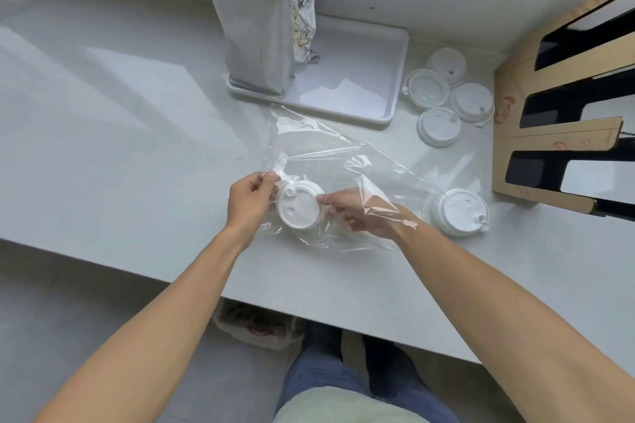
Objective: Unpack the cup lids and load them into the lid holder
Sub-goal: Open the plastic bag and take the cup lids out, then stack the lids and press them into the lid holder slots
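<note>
Left hand (248, 200) pinches the clear plastic bag (330, 161) at its left end; right hand (357, 213), inside the bag, fingers on the rim of a lid stack (298, 205) lying near the counter's front edge. Open counter (120, 120) to the left. Right: another lid stack (460, 211), four loose lids (446, 99), then the cardboard lid holder (563, 106) w/ slots. Behind: white tray (357, 79) w/ foil pouch (254, 21).
</note>
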